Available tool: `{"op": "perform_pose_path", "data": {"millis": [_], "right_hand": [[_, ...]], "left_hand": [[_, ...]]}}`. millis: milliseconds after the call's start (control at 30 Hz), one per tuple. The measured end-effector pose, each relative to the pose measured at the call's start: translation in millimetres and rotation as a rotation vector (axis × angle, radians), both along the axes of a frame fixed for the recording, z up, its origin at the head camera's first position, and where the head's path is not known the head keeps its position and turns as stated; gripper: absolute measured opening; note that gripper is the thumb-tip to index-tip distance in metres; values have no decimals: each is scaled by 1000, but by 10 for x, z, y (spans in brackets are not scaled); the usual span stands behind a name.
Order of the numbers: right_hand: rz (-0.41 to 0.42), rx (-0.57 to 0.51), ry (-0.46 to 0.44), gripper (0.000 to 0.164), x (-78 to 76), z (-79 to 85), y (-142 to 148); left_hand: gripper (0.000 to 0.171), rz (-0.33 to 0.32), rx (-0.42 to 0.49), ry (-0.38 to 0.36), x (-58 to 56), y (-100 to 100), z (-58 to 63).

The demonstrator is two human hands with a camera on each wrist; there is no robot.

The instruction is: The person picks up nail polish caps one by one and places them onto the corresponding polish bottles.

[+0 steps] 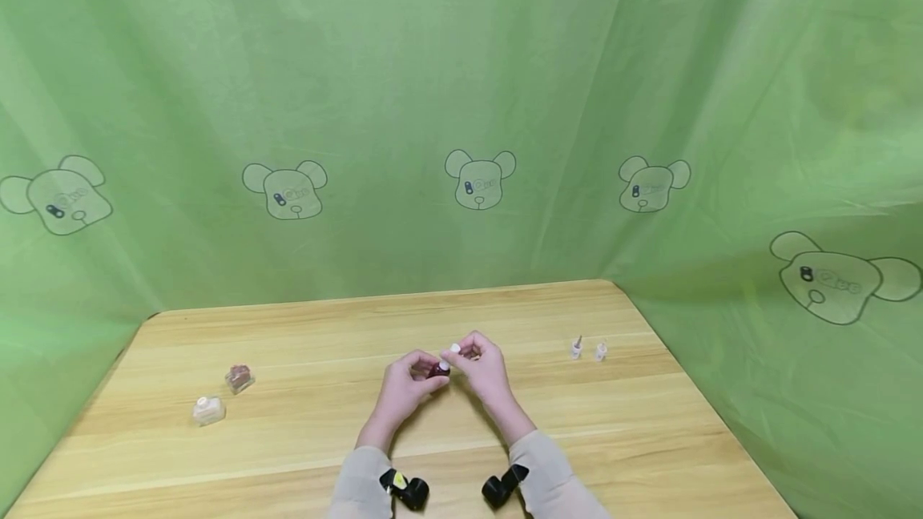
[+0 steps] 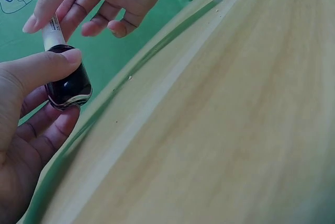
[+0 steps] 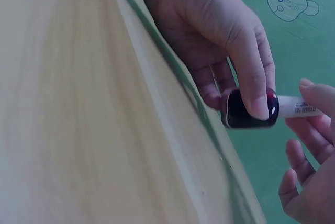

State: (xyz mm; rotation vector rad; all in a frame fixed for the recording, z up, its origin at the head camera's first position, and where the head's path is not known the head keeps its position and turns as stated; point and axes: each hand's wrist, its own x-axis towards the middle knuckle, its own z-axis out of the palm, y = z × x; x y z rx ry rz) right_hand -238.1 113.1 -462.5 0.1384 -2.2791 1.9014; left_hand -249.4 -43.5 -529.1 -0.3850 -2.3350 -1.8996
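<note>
In the head view my left hand grips a small nail polish bottle of dark red polish, its thumb across the glass in the left wrist view. My right hand pinches the long white cap between thumb and fingers. Cap and bottle stand in line, the cap's lower end right at the bottle's neck. Small print runs along the side of the cap. Both hands meet over the middle of the table, and the right hand's other fingers are loosely bent.
On the wooden table, a clear bottle with pinkish polish and a whitish bottle stand at the left. Two small white caps stand at the right, one cap beside the other cap. A green curtain surrounds the table.
</note>
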Motion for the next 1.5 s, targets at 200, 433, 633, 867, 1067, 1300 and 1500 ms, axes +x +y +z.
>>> {"op": "perform_pose_path", "data": {"millis": [200,433,633,867,1067,1300,1500], "right_hand": [[59,94,31,21,-17,36,66],[99,116,46,28,-79,87,223],[46,121,52,27,-117,198,382],[-14,105,72,30,-297,110,650],[-71,70,112,30,-354,102,874],[-113,17,130,33,-342,204,1116],[-166,-34,150,32,-327,260,1332]], "left_hand": [[29,29,25,-3,-6,-3,15],[29,55,81,-43,63,5,129],[28,94,116,-49,10,22,93],[27,103,156,2,-128,89,-19],[29,96,166,-18,-211,173,-47],[30,100,188,-44,-294,268,-53],[30,93,193,-50,-398,366,-56]]}}
